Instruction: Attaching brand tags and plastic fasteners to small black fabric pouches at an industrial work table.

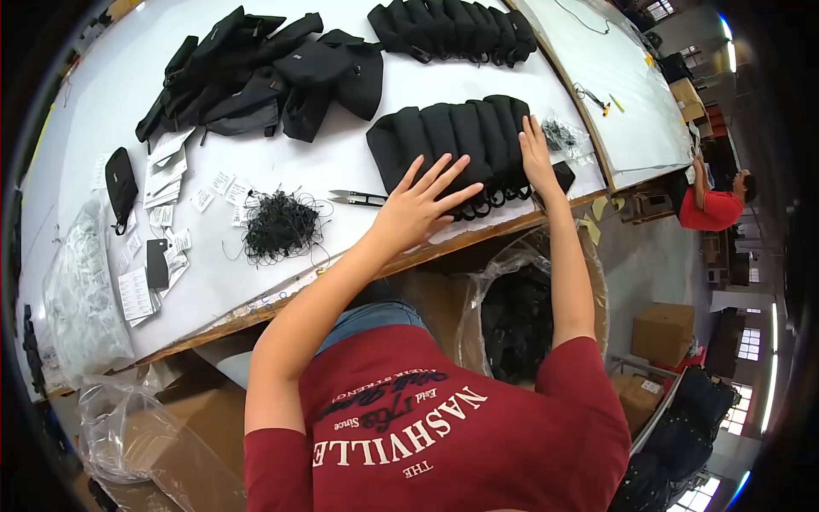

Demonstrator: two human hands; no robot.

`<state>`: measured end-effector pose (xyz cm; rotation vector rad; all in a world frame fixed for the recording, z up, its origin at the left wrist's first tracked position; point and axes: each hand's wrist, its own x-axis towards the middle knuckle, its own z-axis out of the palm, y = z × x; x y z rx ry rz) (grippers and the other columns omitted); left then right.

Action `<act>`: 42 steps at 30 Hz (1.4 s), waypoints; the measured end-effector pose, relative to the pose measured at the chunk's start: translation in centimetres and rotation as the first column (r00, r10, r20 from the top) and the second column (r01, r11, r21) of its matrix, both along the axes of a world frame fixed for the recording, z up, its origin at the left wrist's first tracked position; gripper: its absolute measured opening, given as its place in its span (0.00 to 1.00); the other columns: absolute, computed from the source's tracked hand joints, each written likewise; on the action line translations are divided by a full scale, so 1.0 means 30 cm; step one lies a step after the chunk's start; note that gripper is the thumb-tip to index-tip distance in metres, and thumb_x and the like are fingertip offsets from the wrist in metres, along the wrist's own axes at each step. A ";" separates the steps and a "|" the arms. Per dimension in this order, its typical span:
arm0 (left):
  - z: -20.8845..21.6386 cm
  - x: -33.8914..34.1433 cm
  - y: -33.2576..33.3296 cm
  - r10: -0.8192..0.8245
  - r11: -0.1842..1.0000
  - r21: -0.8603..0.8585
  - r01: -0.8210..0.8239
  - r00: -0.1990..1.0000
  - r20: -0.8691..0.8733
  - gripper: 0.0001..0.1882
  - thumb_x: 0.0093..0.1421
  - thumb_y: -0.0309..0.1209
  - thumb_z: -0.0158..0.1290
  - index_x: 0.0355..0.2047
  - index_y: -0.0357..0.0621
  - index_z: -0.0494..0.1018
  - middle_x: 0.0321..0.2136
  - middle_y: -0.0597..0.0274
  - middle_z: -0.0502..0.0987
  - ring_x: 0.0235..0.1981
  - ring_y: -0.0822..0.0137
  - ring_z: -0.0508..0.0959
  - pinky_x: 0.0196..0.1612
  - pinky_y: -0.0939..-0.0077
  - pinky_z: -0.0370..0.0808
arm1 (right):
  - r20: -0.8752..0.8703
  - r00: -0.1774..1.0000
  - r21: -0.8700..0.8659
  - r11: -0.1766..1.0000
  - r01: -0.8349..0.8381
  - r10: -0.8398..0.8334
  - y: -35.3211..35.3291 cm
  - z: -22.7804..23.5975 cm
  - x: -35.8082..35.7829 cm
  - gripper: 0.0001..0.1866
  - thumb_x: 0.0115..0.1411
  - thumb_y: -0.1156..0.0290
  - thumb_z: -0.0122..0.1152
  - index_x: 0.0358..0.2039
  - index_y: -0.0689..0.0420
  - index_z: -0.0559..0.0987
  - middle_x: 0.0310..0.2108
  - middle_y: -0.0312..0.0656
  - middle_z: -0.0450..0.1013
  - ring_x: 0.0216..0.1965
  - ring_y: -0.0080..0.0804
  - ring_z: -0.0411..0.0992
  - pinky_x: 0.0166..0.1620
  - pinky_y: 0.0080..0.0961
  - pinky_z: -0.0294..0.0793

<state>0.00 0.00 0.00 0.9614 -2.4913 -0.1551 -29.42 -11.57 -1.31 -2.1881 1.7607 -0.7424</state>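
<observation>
Head view: left of the near row of black pouches [469, 128] come one mound of clear plastic [81, 294], one lone pouch [121, 182], one heap of black bags [256, 81] set farther back than the row, one tangle of black strings [281, 229] and one pair of scissors [365, 200]. One far row [452, 32] sits beyond it. The left hand [426, 200], fingers spread, lies over the row's front left; the right hand [536, 158], fingers straight and close together, rests along its right end. Most of the row is beyond the left hand and left of the right; I cannot count its pouches surely. One small clear bag [573, 136] lies just right of it.
</observation>
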 end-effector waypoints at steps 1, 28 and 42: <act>0.014 0.006 0.029 0.041 0.999 0.010 -0.040 0.997 -0.062 0.36 0.55 0.40 0.55 0.63 0.70 0.53 0.65 0.58 0.47 0.65 0.60 0.50 0.65 0.55 0.43 | -0.014 1.000 0.033 0.999 -0.002 0.003 0.002 -0.001 0.011 0.29 0.67 0.53 0.35 0.64 0.54 0.54 0.66 0.47 0.45 0.66 0.45 0.45 0.64 0.34 0.46; -0.094 0.420 0.537 0.513 0.433 0.891 0.135 0.776 -0.367 0.13 0.60 0.32 0.49 0.43 0.40 0.73 0.36 0.56 0.77 0.40 0.63 0.76 0.47 0.73 0.69 | -0.081 0.900 -0.166 0.885 -0.435 0.427 0.311 0.219 0.614 0.07 0.51 0.69 0.60 0.32 0.54 0.79 0.30 0.41 0.74 0.36 0.40 0.72 0.40 0.31 0.70; -0.203 0.419 0.569 0.476 0.412 0.888 0.201 0.784 -0.399 0.13 0.59 0.32 0.51 0.42 0.38 0.73 0.38 0.56 0.76 0.41 0.66 0.74 0.48 0.73 0.69 | -0.062 0.867 0.168 0.861 -0.480 0.495 0.399 0.009 0.937 0.05 0.51 0.69 0.60 0.26 0.55 0.75 0.26 0.39 0.73 0.28 0.39 0.72 0.32 0.33 0.70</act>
